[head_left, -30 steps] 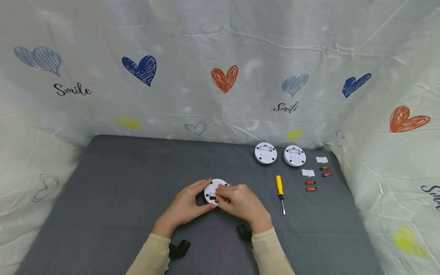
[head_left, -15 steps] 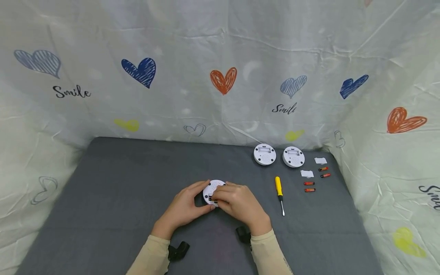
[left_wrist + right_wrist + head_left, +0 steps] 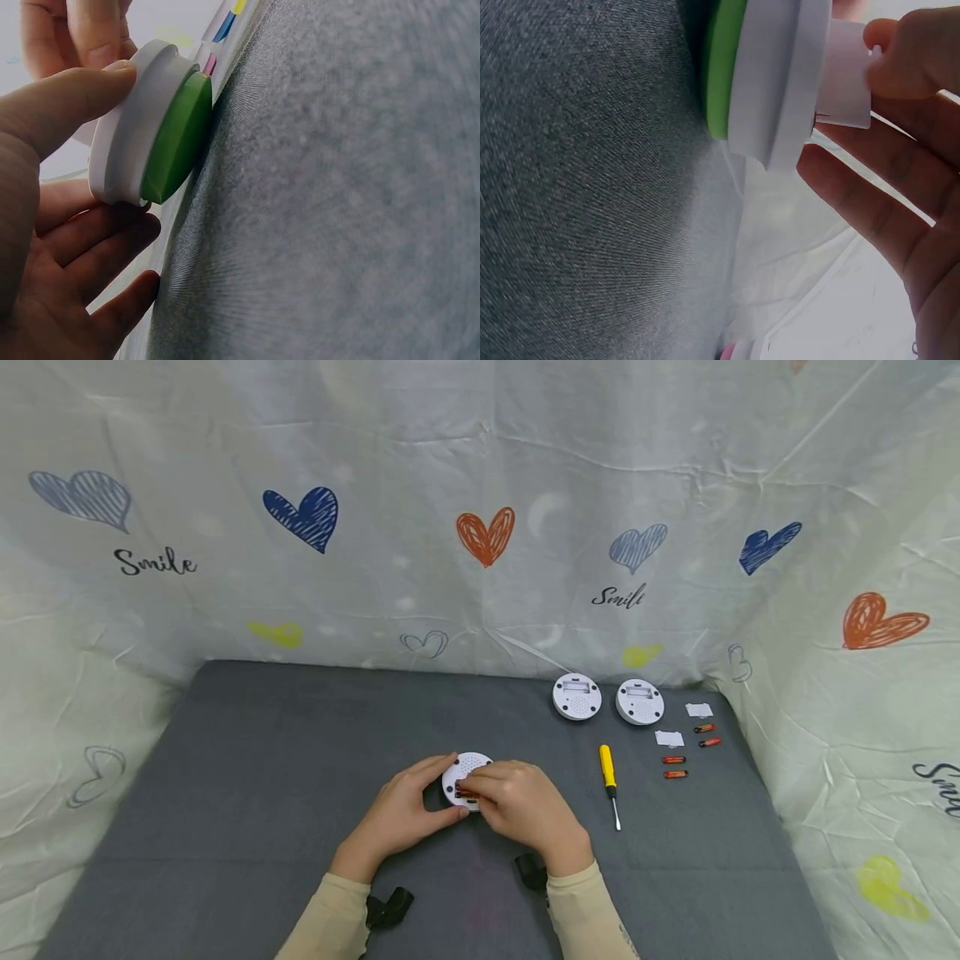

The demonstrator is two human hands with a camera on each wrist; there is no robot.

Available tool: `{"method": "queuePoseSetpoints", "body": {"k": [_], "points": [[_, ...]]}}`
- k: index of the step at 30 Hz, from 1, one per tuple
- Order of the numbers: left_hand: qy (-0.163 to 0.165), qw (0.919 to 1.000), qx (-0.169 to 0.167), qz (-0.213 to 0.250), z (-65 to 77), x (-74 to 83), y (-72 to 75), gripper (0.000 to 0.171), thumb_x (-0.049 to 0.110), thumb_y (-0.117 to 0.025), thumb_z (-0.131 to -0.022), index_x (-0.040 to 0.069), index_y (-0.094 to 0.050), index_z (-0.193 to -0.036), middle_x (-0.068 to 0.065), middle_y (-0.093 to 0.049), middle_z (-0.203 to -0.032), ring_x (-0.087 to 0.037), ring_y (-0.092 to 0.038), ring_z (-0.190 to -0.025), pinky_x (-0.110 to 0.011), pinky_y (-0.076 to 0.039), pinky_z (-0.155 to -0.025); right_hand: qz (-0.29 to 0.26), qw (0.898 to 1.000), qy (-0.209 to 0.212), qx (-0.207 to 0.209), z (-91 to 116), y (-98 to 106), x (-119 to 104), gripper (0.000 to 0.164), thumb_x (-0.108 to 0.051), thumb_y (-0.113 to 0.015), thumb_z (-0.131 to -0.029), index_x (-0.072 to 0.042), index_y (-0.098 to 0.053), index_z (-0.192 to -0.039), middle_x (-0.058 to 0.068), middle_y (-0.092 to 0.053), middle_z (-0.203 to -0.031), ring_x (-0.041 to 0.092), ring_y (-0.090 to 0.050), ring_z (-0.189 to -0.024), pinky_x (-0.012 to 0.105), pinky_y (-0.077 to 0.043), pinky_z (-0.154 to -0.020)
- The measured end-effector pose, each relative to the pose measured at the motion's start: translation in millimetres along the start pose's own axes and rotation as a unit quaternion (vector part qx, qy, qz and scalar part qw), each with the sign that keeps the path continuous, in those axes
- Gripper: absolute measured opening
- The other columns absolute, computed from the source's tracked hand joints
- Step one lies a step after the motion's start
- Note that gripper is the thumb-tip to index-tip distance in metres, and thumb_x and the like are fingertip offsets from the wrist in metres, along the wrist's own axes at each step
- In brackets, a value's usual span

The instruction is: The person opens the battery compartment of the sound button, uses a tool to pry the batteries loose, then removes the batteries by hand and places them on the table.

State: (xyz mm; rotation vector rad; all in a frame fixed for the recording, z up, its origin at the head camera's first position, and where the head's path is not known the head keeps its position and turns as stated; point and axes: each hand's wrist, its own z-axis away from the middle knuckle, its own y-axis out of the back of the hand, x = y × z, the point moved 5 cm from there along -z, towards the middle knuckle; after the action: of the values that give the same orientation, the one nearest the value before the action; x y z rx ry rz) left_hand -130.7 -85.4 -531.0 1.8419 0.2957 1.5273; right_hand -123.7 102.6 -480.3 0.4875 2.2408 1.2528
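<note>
A round white device (image 3: 467,763) with a green face turned down toward the table sits at the middle front in the head view. My left hand (image 3: 401,806) grips its rim, the thumb (image 3: 105,86) on the near edge and fingers on the far side. My right hand (image 3: 528,802) is over the device's upturned back. Between its thumb and finger it pinches a thin white battery cover (image 3: 845,75), which stands on edge at the back in the right wrist view. Dark and orange batteries (image 3: 467,794) show in the compartment beneath the right fingertips, partly hidden.
Two similar white devices (image 3: 577,697) with uncovered battery compartments lie at the back right. Beside them are two white battery covers (image 3: 669,739) and several orange-and-black batteries (image 3: 676,774). A yellow-handled screwdriver (image 3: 608,768) lies right of the right hand on the grey cloth (image 3: 300,735).
The right hand's fingers have shifted slightly over the compartment with the battery cover, tilting it so that more of the batteries shows than half a second ago. The left hand keeps its grip.
</note>
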Motion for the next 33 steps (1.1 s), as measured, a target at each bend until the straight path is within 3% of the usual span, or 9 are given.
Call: {"method": "queuePoseSetpoints", "body": {"k": [15, 25, 28, 33], "points": [[0.000, 1.0000, 0.004, 0.003, -0.3, -0.5, 0.2, 0.089, 0.048, -0.091, -0.091, 0.015, -0.054, -0.164, -0.012, -0.055, -0.162, -0.038, -0.055, -0.146, -0.063, -0.050, -0.112, -0.042, 0.994, -0.066, -0.070, 0.4, 5.1, 4.2, 0.039, 0.009, -0.075, -0.097, -0.004, -0.077, -0.134, 0.006, -0.077, -0.125, 0.019, -0.073, -0.113, 0.032, -0.061, -0.098], [0.010, 0.9999, 0.001, -0.008, -0.9, 1.2, -0.4, 0.088, 0.048, -0.091, -0.090, 0.015, -0.055, -0.163, -0.013, -0.055, -0.162, -0.039, -0.055, -0.146, -0.064, -0.050, -0.113, -0.071, 0.986, -0.114, -0.101, 2.3, 10.8, 7.8, 0.042, 0.011, -0.077, -0.095, -0.003, -0.076, -0.135, 0.006, -0.075, -0.117, 0.019, -0.072, -0.104, 0.032, -0.061, -0.090], [0.011, 0.9999, 0.003, -0.012, -1.3, 1.2, -0.3, 0.088, 0.048, -0.091, -0.090, 0.014, -0.055, -0.163, -0.014, -0.056, -0.161, -0.040, -0.055, -0.146, -0.064, -0.050, -0.113, -0.068, 0.984, -0.126, -0.105, 3.2, 12.6, 10.0, 0.040, 0.005, -0.082, -0.094, -0.003, -0.076, -0.133, 0.004, -0.074, -0.107, 0.017, -0.070, -0.094, 0.031, -0.061, -0.083], [0.014, 0.9997, 0.005, -0.018, -1.3, -1.5, -1.3, 0.086, 0.048, -0.090, -0.091, 0.014, -0.056, -0.162, -0.014, -0.057, -0.160, -0.041, -0.055, -0.145, -0.065, -0.049, -0.113, -0.049, 0.981, -0.153, -0.106, 6.4, 13.5, 15.9, 0.035, -0.017, -0.093, -0.091, -0.007, -0.078, -0.121, -0.002, -0.069, -0.093, 0.011, -0.061, -0.081, 0.029, -0.056, -0.074]]}}
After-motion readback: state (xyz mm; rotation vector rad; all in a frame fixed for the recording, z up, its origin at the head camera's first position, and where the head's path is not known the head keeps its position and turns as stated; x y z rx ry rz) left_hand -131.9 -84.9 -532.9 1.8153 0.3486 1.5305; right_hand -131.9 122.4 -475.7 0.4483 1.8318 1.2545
